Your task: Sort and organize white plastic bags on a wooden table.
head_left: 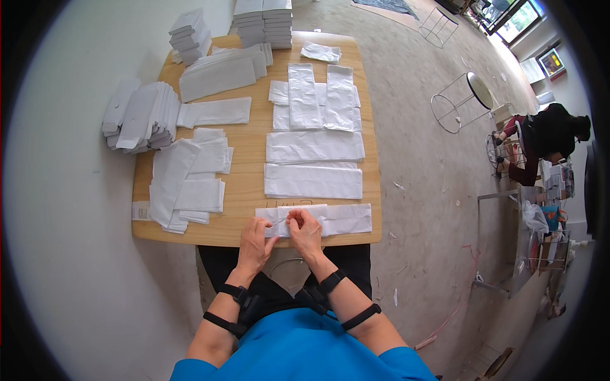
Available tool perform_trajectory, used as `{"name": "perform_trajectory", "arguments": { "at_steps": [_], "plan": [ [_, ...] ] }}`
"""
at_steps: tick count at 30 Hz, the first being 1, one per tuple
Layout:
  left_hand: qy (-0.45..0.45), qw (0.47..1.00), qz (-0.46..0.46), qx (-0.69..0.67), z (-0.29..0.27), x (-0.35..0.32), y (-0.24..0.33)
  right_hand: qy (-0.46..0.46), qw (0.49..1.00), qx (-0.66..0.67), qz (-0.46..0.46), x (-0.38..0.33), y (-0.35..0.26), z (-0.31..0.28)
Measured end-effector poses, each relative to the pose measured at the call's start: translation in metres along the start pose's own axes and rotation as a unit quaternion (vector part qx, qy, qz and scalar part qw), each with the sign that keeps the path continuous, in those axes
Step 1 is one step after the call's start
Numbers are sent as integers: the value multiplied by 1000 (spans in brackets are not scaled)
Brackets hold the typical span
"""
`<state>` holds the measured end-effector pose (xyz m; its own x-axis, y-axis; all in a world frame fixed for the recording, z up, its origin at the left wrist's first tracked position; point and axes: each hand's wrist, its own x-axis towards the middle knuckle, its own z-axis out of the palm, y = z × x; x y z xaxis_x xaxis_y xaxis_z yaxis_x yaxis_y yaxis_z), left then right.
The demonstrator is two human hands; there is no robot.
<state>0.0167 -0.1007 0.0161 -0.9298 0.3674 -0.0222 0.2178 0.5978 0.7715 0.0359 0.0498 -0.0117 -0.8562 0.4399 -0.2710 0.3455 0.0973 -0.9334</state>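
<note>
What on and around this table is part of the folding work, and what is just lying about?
Part of the work:
- white packet pinched by left hand and right hand
- flat white bags laid in rows
- folded white pieces
- white stacks at the table's far end

Lying about:
- wire stool
- scraps on the floor
- cluttered rack

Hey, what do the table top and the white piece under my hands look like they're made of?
The table top looks like light wood or a wood veneer, smooth and matt: pale tan with faint grain. The white piece that the left hand and right hand pinch looks like thin clear plastic over white paper, slightly glossy and crinkled, though that is hard to confirm.
</note>
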Motion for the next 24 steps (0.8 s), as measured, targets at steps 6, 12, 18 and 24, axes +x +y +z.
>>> {"name": "perform_trajectory", "arguments": {
  "at_steps": [6, 12, 18, 24],
  "plan": [
    [-8, 980, 109, 169, 6, -4, 3, -6, 1000, -9, 6, 1, 1, 1],
    [38, 998, -56, -2, 17, 1, -3, 19, 1000, 3, -5, 0, 2, 4],
    [23, 995, -71, 71, 22, 7, -4, 23, 1000, -12, -5, -2, -3, 3],
    [44, 993, -89, 69, 25, 7, -11, 17, 1000, -2, 4, -1, -2, 4]
  ]
}}
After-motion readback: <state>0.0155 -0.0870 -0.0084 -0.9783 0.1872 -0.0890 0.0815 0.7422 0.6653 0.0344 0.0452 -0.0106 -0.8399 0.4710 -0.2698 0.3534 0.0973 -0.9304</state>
